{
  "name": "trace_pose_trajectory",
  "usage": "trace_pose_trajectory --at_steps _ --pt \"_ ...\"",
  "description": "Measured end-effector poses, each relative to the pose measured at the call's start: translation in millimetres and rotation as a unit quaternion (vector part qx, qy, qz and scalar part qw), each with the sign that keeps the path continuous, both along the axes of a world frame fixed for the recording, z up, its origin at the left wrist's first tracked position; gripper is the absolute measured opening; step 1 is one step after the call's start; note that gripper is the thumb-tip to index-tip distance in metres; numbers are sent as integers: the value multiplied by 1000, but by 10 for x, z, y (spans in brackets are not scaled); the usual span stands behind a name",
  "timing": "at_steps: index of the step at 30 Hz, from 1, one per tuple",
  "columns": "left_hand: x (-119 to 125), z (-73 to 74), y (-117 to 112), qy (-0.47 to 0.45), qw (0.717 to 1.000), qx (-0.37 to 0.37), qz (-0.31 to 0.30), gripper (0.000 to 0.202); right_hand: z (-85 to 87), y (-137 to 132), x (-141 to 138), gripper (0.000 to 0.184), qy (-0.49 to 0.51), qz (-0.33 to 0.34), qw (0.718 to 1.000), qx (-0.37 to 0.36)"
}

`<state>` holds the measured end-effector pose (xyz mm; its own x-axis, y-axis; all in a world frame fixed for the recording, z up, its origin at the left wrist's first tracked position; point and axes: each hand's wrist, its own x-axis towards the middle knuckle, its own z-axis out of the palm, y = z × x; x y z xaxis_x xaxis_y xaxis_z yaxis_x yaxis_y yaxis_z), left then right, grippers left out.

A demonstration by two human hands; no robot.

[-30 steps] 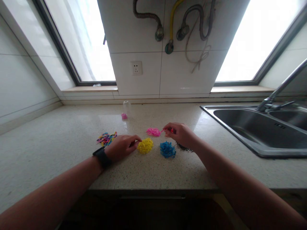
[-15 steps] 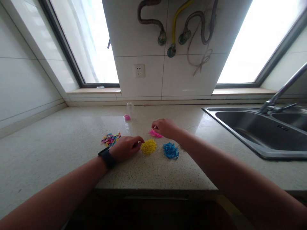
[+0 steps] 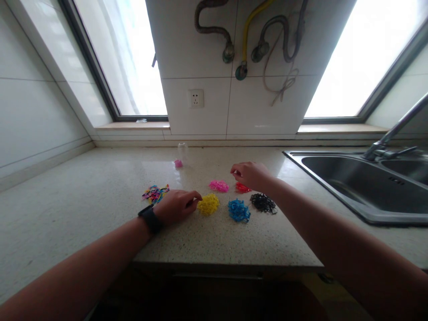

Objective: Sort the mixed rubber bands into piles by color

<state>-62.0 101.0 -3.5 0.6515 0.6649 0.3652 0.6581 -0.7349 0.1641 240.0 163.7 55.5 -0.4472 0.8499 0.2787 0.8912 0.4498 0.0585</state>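
Note:
My left hand [image 3: 179, 206] rests on the counter at the left edge of a pile of yellow rubber bands [image 3: 208, 204], thumb and fingers drawn together. Anything between them is too small to make out. Just above a pile of red rubber bands [image 3: 242, 187], my right hand [image 3: 250, 174] hovers with its fingers curled in a pinch; whether a band is in it cannot be seen. Around them lie pink bands [image 3: 219, 186], blue bands [image 3: 238, 211] and black bands [image 3: 263, 203]. A mixed-colour pile [image 3: 155, 194] sits beyond my left wrist, partly hidden.
A clear plastic jar [image 3: 182, 152] stands toward the wall, beside a small pink object [image 3: 178, 163]. At the right is a steel sink [image 3: 337, 191] with a faucet [image 3: 377, 147]. The speckled counter [image 3: 214, 243] ends at its front edge, close to me.
My right hand has moved right, from over the pink bands to over the red ones, uncovering the red and black piles. My left hand has stayed by the yellow bands.

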Motion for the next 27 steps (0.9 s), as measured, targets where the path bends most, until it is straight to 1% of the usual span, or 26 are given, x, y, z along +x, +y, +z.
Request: trace_pose_trajectory --at_steps 3,6,7,8,9,11,14,18,21,24,27 --pt "-6 0 -6 4 1000 5 -7 20 -66 40 435 25 72 -50 996 28" --pt "-9 -5 -7 4 1000 5 -15 19 -286 106 939 26 188 -89 977 42" --pt "-9 -7 -7 4 1000 5 -18 19 -381 131 1096 28 234 -105 966 35" --pt "-8 -8 -7 5 1000 6 -20 19 -476 157 1235 29 270 -121 955 13" --pt "-7 -9 -7 8 1000 8 -22 18 -565 182 1353 30 285 -137 948 -29" --pt "-2 -12 -10 11 1000 15 -23 18 -706 227 1508 31 294 -126 944 -76" --pt "4 -20 -20 13 999 27 -25 17 -799 271 1574 34 286 -114 947 -92" --pt "8 -37 -55 16 999 33 -30 17 -788 303 1566 35 299 -131 940 -97" --pt "-11 -5 -77 16 998 41 -37 18 -775 322 1588 37 322 -134 932 -98" --pt "-82 115 -54 20 998 46 -30 19 -779 336 1606 36 332 -123 931 -95" --pt "-248 303 38 29 999 35 8 19 -777 334 1600 36 336 -124 929 -97"
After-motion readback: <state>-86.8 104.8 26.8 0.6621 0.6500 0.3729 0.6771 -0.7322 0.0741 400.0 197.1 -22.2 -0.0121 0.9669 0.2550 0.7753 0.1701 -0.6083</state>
